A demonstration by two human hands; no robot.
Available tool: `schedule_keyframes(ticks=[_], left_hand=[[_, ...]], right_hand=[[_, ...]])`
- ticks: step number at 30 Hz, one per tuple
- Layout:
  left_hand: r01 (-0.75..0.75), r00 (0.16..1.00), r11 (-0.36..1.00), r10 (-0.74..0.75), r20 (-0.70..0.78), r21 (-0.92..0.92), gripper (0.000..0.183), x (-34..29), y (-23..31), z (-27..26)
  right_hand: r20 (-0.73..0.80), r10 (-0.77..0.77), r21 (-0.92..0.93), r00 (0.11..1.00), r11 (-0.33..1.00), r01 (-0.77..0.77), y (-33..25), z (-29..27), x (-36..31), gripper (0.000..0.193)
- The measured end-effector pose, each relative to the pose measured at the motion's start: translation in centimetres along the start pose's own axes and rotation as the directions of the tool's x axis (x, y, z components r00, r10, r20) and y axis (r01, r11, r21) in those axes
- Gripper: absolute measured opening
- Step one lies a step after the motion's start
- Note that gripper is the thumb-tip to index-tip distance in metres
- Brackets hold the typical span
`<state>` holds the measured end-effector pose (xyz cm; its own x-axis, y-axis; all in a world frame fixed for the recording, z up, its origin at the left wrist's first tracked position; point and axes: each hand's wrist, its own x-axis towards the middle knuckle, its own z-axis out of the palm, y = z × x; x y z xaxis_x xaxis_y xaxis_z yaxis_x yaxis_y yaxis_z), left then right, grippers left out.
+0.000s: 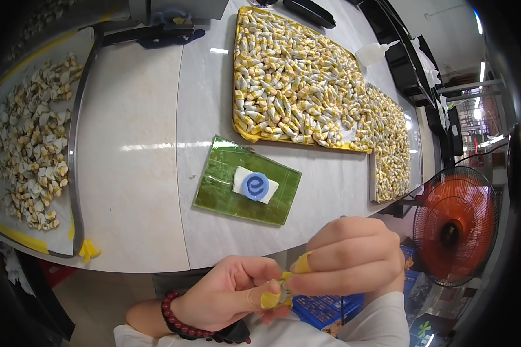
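Both my hands meet in front of my body, near the table's close edge. My left hand (223,295), with a dark red bead bracelet (171,315) at the wrist, pinches a small whitish piece (285,294) between thumb and fingers. From the right, my right hand (353,254) closes its fingertips on the same piece. Yellow tape wraps fingertips on both hands. Fingers hide most of the piece, so its exact kind cannot be told. Beyond them lies a green slab (220,199) bearing a white block (267,196) and a round blue disc (255,186).
A yellow-edged tray (255,137) of small white-and-yellow pieces lies at the far centre, another tray (373,179) beside it. Left stands a tray (78,144) of whitish pieces. A white squeeze bottle (371,54) is behind; an orange fan (454,231) stands right, blue crates (315,309) below.
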<state>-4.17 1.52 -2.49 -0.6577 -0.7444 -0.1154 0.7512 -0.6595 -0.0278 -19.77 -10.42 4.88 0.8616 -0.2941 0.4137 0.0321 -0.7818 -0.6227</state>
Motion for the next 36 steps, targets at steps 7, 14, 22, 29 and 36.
schedule_keyframes(ticks=[7, 14, 22, 29, 36], left_hand=[[0.021, 1.000, 1.000, -0.021, 0.011, 0.016, 0.023, -0.1, 0.2, -0.1], [0.022, 0.993, 0.953, 0.014, -0.114, 0.301, 0.026, -0.1, 0.1, 0.0], [-0.248, 0.897, 0.782, 0.408, -0.169, 0.572, 0.044, -1.4, 0.0, 1.0], [-0.396, 0.890, 0.833, 0.451, -0.060, 0.386, 0.036, -1.3, 0.0, -0.6], [-0.320, 0.880, 0.816, 0.444, -0.167, 0.481, 0.043, -1.5, 0.2, 0.7]], right_hand=[[0.022, -0.048, 0.065, 0.999, 0.997, 0.046, 0.1, 0.0, -0.1, 0.013], [-0.041, -0.088, -0.085, 0.995, 0.993, 0.084, -0.6, 0.0, -0.3, 0.017], [-0.550, 0.509, -0.372, 0.662, 0.560, -0.740, 0.6, -10.4, -5.3, 0.011], [-0.288, 0.777, -0.413, 0.560, 0.427, -0.804, 7.0, -13.5, -10.6, 0.012], [-0.422, 0.686, -0.385, 0.592, 0.456, -0.802, 6.3, -13.3, -10.4, 0.009]])
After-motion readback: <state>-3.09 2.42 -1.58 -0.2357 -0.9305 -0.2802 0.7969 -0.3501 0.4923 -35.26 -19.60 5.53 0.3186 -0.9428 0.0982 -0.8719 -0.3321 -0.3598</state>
